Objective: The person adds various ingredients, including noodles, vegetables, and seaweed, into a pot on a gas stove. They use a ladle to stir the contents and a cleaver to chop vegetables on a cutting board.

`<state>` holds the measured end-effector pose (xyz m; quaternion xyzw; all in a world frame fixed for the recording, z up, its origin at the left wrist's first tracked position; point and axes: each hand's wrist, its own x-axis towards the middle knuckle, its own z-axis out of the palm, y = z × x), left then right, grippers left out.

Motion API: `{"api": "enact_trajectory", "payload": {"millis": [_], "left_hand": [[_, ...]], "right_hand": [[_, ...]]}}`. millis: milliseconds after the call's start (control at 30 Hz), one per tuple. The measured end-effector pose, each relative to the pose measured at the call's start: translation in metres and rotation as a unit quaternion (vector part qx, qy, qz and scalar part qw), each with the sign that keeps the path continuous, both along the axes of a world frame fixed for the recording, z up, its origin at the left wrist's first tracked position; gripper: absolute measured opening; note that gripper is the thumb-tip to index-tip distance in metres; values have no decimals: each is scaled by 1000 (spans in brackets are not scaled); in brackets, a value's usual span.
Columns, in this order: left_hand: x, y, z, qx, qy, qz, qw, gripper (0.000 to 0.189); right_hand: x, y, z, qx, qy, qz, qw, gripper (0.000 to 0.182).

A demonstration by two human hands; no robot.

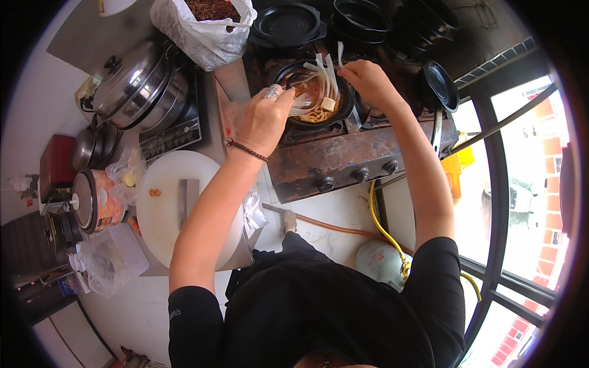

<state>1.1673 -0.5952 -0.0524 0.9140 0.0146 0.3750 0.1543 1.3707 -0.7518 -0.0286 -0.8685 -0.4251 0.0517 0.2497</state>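
Note:
A black pot (343, 112) stands on the rusty gas stove (340, 161), holding reddish-brown broth, yellowish noodles and a pale cube (328, 104). Wide translucent noodle strips (327, 76) drape over its far rim and into the broth. At the pot's left rim is my left hand (267, 112), wearing a ring and a braided bracelet, its fingers closed near a dark handle-like piece; what it grips is partly hidden. My right hand (368, 80) is to the right of the pot's far side, thumb and fingers pinching a whitish strip (340, 53) that sticks up.
Left of the stove are a steel steamer pot (133, 87) on an induction cooker (172, 138) and a round white cutting board (158, 216) bearing a cleaver (188, 198). Black pans (287, 23) line the back. A gas cylinder (379, 262) with a yellow hose stands below right.

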Motion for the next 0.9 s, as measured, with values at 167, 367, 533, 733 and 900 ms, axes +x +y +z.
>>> {"api": "enact_trajectory", "payload": {"millis": [167, 367, 533, 733, 900], "left_hand": [[-10, 11, 27, -42, -47, 35, 997, 14], [-19, -5, 43, -102, -76, 43, 991, 15], [-13, -14, 22, -55, -18, -4, 998, 15], [-7, -13, 13, -69, 19, -17, 997, 11], [-13, -7, 47, -103, -28, 16, 994, 12]], "right_hand": [[-29, 13, 14, -104, -59, 39, 992, 27], [-20, 17, -18, -35, -132, 152, 979, 35], [24, -44, -10, -24, -64, -99, 993, 26], [25, -46, -93, -160, 12, -153, 975, 25], [34, -14, -102, -228, 35, -192, 954, 37]]}}
